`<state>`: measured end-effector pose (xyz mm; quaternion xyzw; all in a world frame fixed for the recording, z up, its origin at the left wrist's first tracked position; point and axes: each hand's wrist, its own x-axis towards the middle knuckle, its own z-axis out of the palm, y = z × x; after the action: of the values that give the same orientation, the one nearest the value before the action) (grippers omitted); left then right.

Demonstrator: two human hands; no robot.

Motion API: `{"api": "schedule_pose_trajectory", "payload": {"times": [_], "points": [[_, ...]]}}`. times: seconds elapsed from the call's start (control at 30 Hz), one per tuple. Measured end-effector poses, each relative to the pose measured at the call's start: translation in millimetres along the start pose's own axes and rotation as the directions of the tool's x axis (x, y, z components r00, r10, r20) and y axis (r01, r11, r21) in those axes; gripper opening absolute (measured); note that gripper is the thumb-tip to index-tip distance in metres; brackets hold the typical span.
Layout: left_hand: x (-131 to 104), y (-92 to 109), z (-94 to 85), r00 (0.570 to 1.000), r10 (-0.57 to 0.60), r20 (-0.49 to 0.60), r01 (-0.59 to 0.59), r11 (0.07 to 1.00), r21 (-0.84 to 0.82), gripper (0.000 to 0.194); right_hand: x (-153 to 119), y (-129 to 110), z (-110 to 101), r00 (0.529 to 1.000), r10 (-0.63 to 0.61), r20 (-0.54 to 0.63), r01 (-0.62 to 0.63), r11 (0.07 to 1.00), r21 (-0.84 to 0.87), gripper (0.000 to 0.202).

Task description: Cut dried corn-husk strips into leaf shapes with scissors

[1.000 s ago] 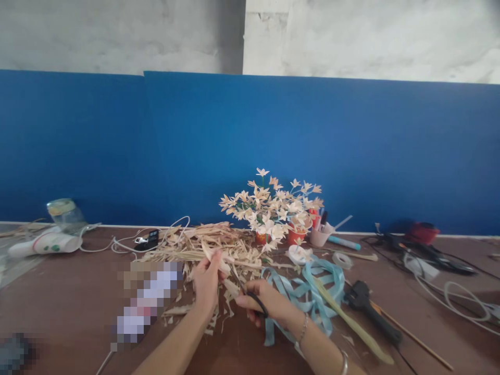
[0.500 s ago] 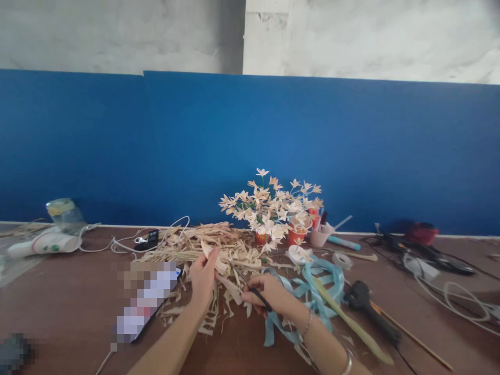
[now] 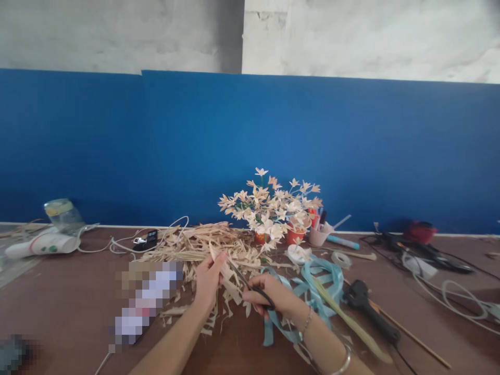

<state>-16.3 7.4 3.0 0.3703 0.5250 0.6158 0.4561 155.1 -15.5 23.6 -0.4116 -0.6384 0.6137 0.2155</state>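
Over the near side of a beige husk heap [image 3: 203,238], the left hand [image 3: 208,278] is pinching a pale, papery husk strip [image 3: 226,272] between its fingers, apparently steadying it for the black-handled metal scissors [image 3: 244,279] the right hand [image 3: 275,296] is gripping, blades angling far-left.

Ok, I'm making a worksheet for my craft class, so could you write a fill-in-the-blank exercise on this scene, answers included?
1. The right hand holds ____.
2. The hand pinching the pale strip is the ____ one.
3. The long panel behind the pale flowers is ____.

Missing words: scissors; left; blue.
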Motion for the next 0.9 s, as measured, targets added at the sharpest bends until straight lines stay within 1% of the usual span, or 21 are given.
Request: {"api": "schedule_pose_trajectory", "payload": {"times": [0.17,0.3,0.37,0.43,0.53,0.67,0.77,0.9], "points": [[-3,3,3.0,0.999,-0.033,-0.006,0.033,0.999,0.001,0.040,0,0,0,1.000,-0.003,0.003,0.003,1.000,-0.012,0.027],[-3,2,2.8,1.000,-0.025,0.014,0.025,1.000,-0.003,0.040,2,4,1,0.999,-0.006,-0.053,0.004,0.999,-0.032,0.026],[-1,2,1.3,1.000,-0.024,0.016,0.024,1.000,-0.001,0.040,3,6,0,0.998,-0.018,-0.061,0.016,1.000,-0.027,0.027],[0,3,-0.7,1.000,-0.026,-0.004,0.026,1.000,-0.010,0.040,3,8,-2,0.999,-0.026,-0.044,0.026,1.000,-0.005,0.028],[3,7,-3.7,0.996,-0.026,-0.081,0.023,0.999,-0.043,0.041,3,11,-6,1.000,-0.018,-0.025,0.019,1.000,0.009,0.030],[4,11,-5.4,0.987,-0.003,-0.159,-0.012,0.995,-0.095,0.040,3,10,-8,0.999,0.042,0.027,-0.040,0.998,-0.054,0.030],[4,10,-4.6,0.984,0.009,-0.177,-0.028,0.994,-0.103,0.039,3,9,-5,0.995,0.076,0.063,-0.073,0.996,-0.046,0.033],[1,7,-2.2,0.986,0.019,-0.166,-0.026,0.999,-0.040,0.039,5,9,3,0.996,0.058,0.073,-0.059,0.998,0.018,0.035]]}}
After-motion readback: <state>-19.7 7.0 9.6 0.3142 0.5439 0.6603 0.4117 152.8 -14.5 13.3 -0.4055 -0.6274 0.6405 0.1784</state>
